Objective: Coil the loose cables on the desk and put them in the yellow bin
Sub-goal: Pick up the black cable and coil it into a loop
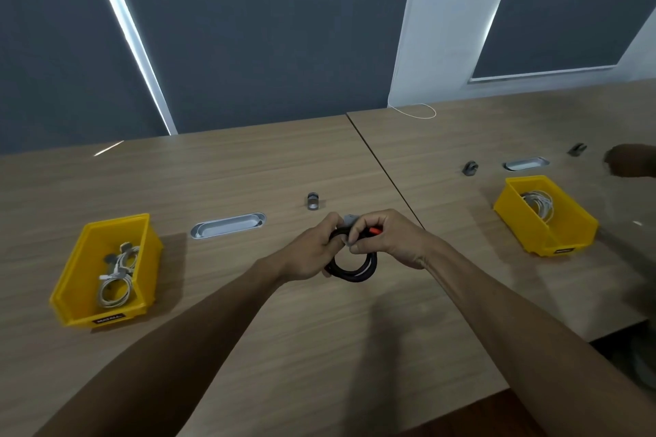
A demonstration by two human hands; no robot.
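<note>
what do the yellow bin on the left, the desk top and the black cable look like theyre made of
Left yellow bin: likely moulded plastic, smooth with a slight sheen. Desk: wood-grain surface, matte, probably laminate rather than solid wood. Black cable: looks braided or rubber-sheathed, dull finish; too small to tell which.

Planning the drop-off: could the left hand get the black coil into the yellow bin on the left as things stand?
Probably yes. The left hand grips the black coil together with the right hand, and only bare desk lies between it and the yellow bin, whose top is open above the white cables.
</note>
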